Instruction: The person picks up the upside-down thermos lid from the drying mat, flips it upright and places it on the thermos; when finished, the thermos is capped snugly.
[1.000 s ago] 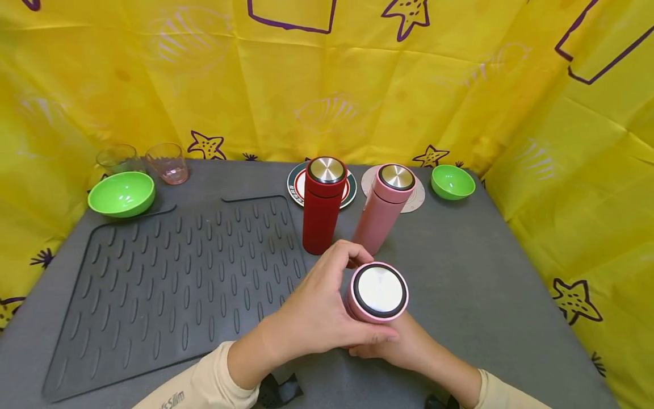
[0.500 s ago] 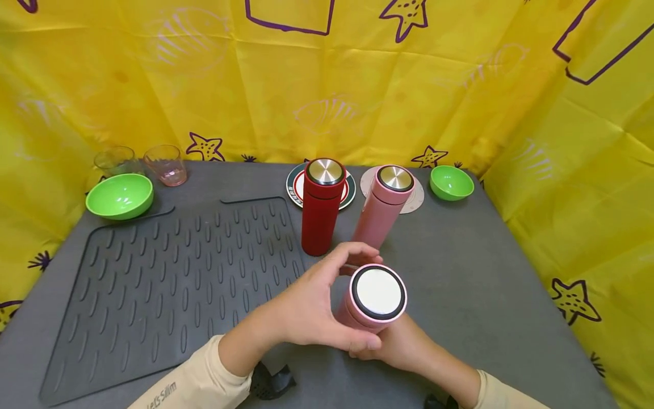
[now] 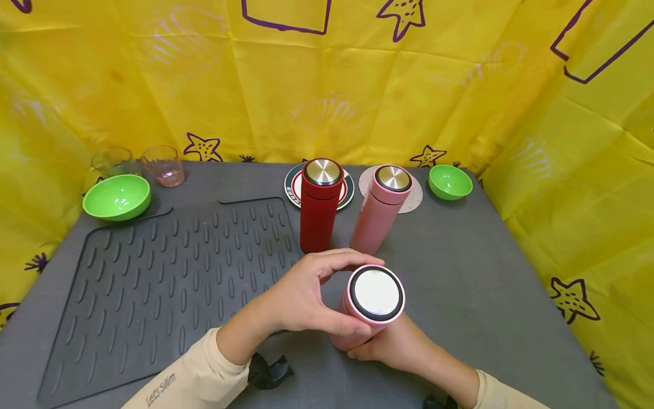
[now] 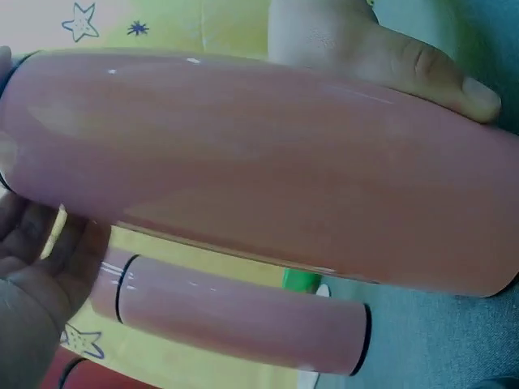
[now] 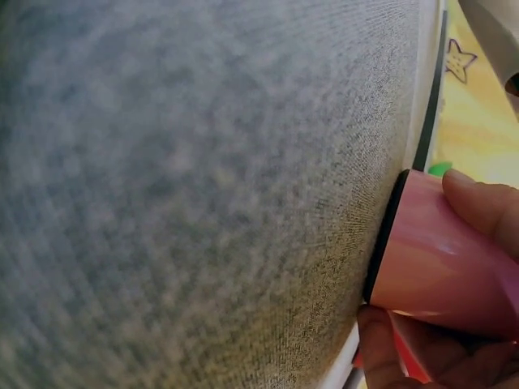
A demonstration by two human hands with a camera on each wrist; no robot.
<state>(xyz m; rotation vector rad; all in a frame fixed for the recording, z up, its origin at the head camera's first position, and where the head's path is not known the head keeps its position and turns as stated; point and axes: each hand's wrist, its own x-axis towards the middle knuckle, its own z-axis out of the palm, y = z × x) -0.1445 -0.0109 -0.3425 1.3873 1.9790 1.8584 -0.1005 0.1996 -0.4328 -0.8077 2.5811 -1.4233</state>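
My left hand [image 3: 301, 295] curls round the lid end of the smooth pink cylindrical flask [image 3: 365, 309], while my right hand [image 3: 393, 343] wraps its lower body, holding it tilted just above the grey tabletop [image 3: 460, 272]. Its glossy, slippery shell could slide from my fingers and topple the matte red flask [image 3: 319, 207] nearby.

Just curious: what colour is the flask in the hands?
Pink flask, silver-topped; clearest in the head view.
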